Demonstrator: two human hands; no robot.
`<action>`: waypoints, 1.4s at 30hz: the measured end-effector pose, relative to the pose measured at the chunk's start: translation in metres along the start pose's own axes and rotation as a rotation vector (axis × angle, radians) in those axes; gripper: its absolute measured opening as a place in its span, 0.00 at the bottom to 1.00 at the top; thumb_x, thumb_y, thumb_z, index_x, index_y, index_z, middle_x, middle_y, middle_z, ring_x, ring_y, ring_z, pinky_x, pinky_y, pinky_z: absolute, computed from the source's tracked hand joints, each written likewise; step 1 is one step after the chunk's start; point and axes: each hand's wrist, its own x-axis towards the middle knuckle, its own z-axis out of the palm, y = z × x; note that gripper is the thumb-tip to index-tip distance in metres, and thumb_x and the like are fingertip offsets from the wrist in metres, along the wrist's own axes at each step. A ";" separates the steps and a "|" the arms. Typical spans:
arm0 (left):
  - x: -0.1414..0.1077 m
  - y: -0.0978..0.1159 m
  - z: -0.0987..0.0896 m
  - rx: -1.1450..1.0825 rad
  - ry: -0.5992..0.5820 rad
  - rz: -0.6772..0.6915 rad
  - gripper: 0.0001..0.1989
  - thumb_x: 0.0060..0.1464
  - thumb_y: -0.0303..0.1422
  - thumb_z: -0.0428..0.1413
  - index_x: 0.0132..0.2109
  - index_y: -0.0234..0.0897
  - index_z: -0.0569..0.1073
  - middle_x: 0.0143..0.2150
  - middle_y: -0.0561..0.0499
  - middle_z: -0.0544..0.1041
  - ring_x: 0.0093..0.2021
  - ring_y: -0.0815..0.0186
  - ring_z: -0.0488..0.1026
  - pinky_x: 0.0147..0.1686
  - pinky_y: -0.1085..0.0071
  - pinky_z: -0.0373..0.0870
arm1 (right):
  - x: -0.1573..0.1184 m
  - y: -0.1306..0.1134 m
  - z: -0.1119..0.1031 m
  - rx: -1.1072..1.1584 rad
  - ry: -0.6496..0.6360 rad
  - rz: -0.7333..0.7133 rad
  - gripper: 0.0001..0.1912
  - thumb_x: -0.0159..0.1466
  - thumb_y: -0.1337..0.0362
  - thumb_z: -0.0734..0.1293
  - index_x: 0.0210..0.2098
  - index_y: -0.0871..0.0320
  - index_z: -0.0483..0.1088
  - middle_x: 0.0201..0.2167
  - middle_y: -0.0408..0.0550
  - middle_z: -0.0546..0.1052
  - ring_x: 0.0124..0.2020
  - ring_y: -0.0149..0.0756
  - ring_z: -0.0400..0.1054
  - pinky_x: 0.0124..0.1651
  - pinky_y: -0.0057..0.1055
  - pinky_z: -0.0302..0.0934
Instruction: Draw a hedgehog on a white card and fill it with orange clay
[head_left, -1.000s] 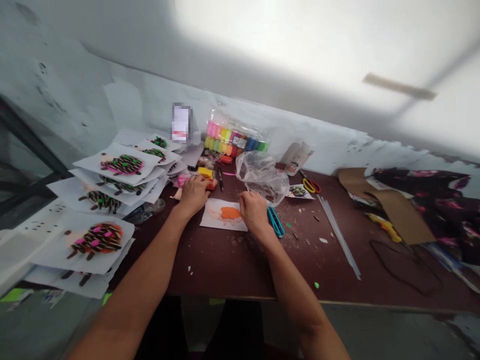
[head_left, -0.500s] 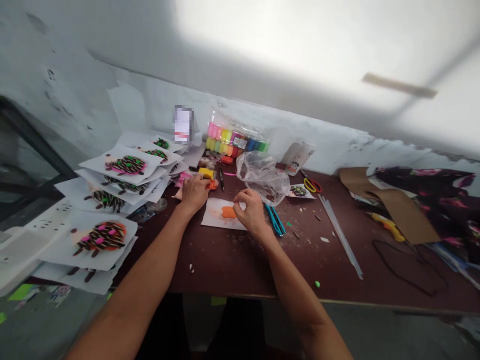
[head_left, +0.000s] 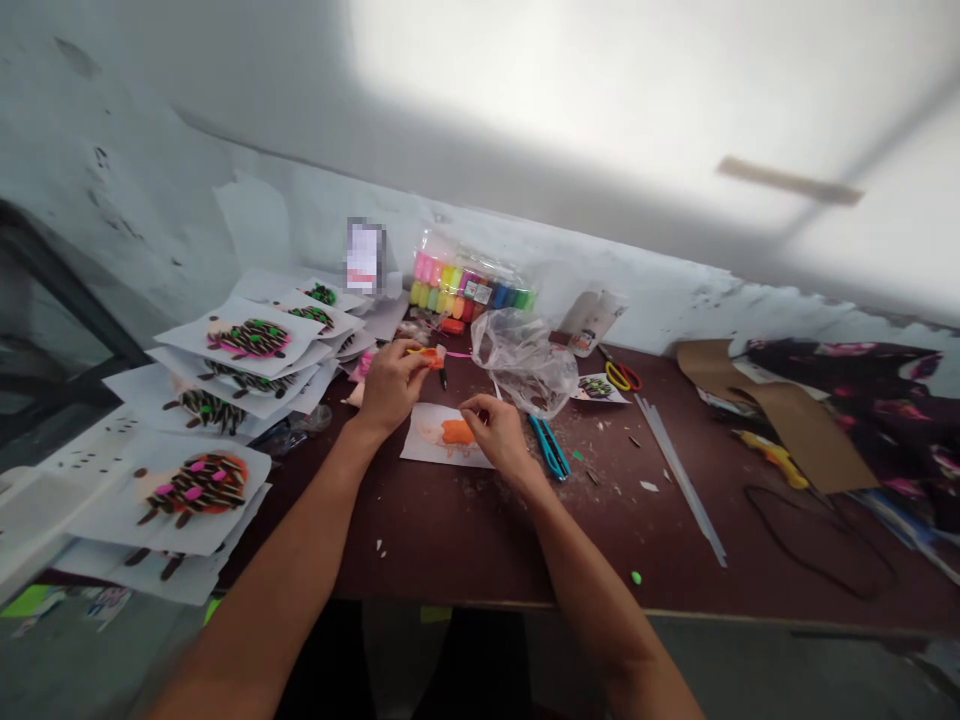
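My left hand [head_left: 391,386] is raised above the dark red table [head_left: 420,540], and its fingers pinch a small orange and yellow clay piece [head_left: 426,356]. My right hand [head_left: 496,432] is curled at the right side of a white paper card [head_left: 424,445], with its fingertips close to an orange clay patch [head_left: 457,432] on the card. Whether those fingers hold anything small is hidden.
Behind my hands lie a clear pack of coloured clay [head_left: 471,285] and a crumpled plastic bag [head_left: 525,365]. Teal-handled cutters [head_left: 550,447] lie right of the card. Stacked clay-decorated cards [head_left: 202,490] fill the left. Scraps dot the table.
My left hand has lifted the orange and yellow clay off the table and moved slightly up. My right hand has moved a little left, closer to the orange patch.
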 end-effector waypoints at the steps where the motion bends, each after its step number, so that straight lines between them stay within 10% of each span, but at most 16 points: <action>1: 0.000 0.004 0.001 -0.051 -0.003 0.045 0.09 0.63 0.30 0.54 0.42 0.37 0.80 0.53 0.42 0.76 0.54 0.54 0.72 0.55 0.56 0.69 | 0.001 0.001 0.001 0.056 0.004 0.028 0.07 0.62 0.67 0.65 0.31 0.56 0.76 0.27 0.43 0.78 0.27 0.32 0.67 0.33 0.28 0.59; 9: -0.007 0.025 0.014 -0.275 -0.175 0.206 0.13 0.65 0.25 0.49 0.43 0.38 0.79 0.58 0.43 0.75 0.56 0.58 0.75 0.55 0.59 0.73 | 0.006 0.003 -0.002 0.515 0.017 0.211 0.20 0.65 0.46 0.62 0.34 0.57 0.72 0.31 0.46 0.77 0.26 0.31 0.70 0.30 0.27 0.63; 17: -0.006 0.040 0.010 -0.557 -0.089 0.122 0.09 0.58 0.24 0.54 0.41 0.36 0.79 0.54 0.41 0.76 0.59 0.58 0.73 0.54 0.61 0.74 | 0.006 0.000 -0.001 0.646 0.095 0.216 0.08 0.57 0.58 0.67 0.30 0.55 0.71 0.23 0.41 0.73 0.25 0.30 0.67 0.30 0.27 0.60; 24: -0.004 0.045 0.007 -0.614 -0.067 0.122 0.06 0.57 0.25 0.57 0.36 0.37 0.79 0.47 0.44 0.76 0.50 0.62 0.76 0.52 0.63 0.74 | 0.004 -0.009 -0.004 0.721 0.043 0.235 0.16 0.58 0.49 0.68 0.27 0.56 0.70 0.25 0.43 0.73 0.26 0.31 0.67 0.31 0.27 0.61; 29: -0.003 0.045 0.007 -0.763 -0.057 -0.163 0.13 0.54 0.35 0.62 0.46 0.36 0.77 0.44 0.46 0.77 0.46 0.61 0.76 0.42 0.66 0.77 | 0.001 -0.013 -0.005 0.669 -0.015 0.194 0.17 0.59 0.48 0.70 0.28 0.55 0.70 0.24 0.41 0.72 0.27 0.31 0.67 0.33 0.28 0.63; 35: 0.000 0.044 0.005 -0.996 -0.266 -0.428 0.23 0.48 0.51 0.65 0.35 0.32 0.76 0.28 0.50 0.76 0.25 0.68 0.72 0.22 0.73 0.71 | 0.000 -0.013 -0.002 0.582 -0.011 0.177 0.23 0.59 0.40 0.68 0.29 0.55 0.70 0.24 0.42 0.70 0.27 0.31 0.64 0.33 0.28 0.63; 42: 0.003 0.044 -0.005 -1.145 -0.291 -0.516 0.24 0.42 0.50 0.69 0.34 0.32 0.77 0.29 0.49 0.80 0.25 0.69 0.73 0.26 0.71 0.75 | 0.005 -0.007 0.000 0.662 0.032 0.212 0.21 0.57 0.43 0.68 0.27 0.55 0.68 0.21 0.39 0.65 0.23 0.28 0.56 0.28 0.27 0.54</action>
